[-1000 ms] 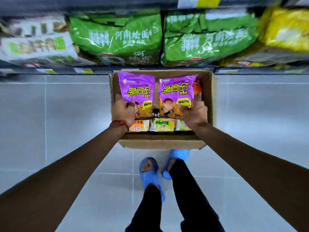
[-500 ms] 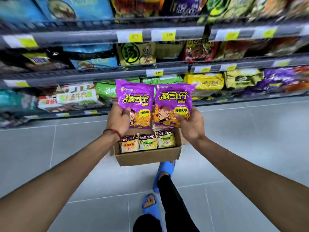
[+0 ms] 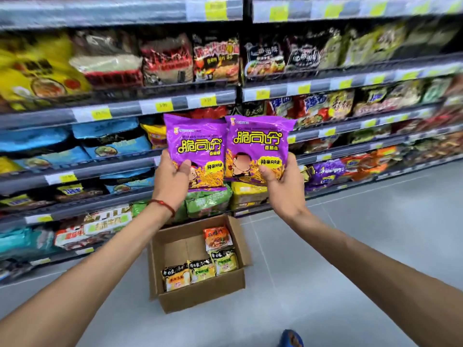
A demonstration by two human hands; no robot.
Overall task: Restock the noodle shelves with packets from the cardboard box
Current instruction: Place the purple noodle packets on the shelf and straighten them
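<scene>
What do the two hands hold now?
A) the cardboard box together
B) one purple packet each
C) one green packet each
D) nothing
B: the left hand grips the left purple packet and the right hand grips the right purple packet, while the cardboard box sits on the floor.

The left hand (image 3: 172,180) gripped the lower corner of a purple noodle packet (image 3: 196,146), thumb on its front, and the right hand (image 3: 283,182) gripped a second purple packet (image 3: 258,144) the same way. Both packets stood upright, side by side with edges overlapping, raised before the noodle shelves (image 3: 125,169). Below them on the grey floor (image 3: 350,234) sat the open cardboard box (image 3: 200,298), with four small packets (image 3: 200,270) along its near and right sides
</scene>
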